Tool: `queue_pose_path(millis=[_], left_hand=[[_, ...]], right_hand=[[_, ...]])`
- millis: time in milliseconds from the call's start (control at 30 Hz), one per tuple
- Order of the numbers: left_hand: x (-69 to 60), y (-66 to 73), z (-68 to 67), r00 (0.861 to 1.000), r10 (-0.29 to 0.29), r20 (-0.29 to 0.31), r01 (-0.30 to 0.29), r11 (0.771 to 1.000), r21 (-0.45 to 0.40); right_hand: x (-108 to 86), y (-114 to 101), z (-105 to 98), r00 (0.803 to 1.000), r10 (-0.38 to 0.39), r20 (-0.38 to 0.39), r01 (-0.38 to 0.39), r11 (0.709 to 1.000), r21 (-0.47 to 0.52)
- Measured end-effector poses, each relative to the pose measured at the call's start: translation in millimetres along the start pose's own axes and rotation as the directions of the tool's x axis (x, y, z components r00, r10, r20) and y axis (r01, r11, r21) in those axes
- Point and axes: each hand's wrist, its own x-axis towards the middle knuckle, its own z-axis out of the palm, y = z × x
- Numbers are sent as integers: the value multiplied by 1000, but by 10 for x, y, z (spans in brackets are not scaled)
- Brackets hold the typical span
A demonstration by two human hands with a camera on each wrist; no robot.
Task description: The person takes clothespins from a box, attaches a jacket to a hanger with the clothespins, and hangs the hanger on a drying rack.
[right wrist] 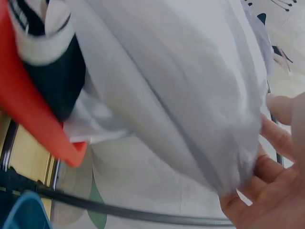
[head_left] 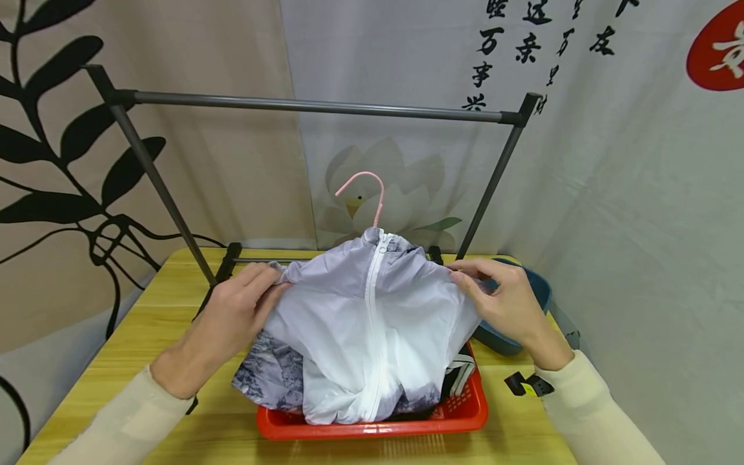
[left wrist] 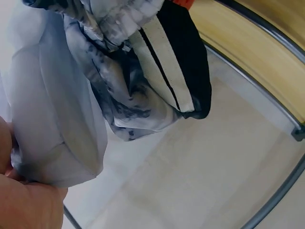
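A light grey-white zip-up jacket [head_left: 343, 310] with dark mottled patches hangs on a clothes hanger, whose pink hook [head_left: 380, 194] rises from the collar. The white zipper [head_left: 372, 323] is done up to near the neck. At the shoulder on the left, my left hand [head_left: 235, 310] pinches the cloth; the left wrist view shows its thumb and fingers at the fabric edge. My right hand [head_left: 511, 300] holds the opposite shoulder, and in the right wrist view its fingertips go behind the cloth. Most of the hanger is hidden inside the jacket.
Beneath the jacket, a red plastic basket [head_left: 372, 431] holds dark clothes with white stripes [head_left: 462, 371]. A dark metal clothes rack [head_left: 320, 106] stands behind it on the yellow wooden table [head_left: 174, 303]. Beyond my right hand sits a blue bin [head_left: 537, 287].
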Motion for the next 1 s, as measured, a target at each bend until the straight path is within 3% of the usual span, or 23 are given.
queue_pose_path(millis=[367, 600, 767, 1000], left_hand=[[-50, -45, -46, 1000, 14, -28, -14, 1000, 28], [-100, -56, -68, 1000, -6, -21, 7, 999, 32], [-119, -62, -71, 1000, -5, -26, 6, 1000, 26], [-122, -69, -61, 1000, -6, -17, 7, 1000, 26]], right_hand=[[-4, 348, -254, 996, 89, 24, -85, 988, -128], [-44, 657, -373, 977, 177, 115, -143, 957, -254], [-78, 888, -391, 938, 235, 255, -145, 934, -327], [-118, 1198, -371, 853, 262, 452, -81, 921, -381]])
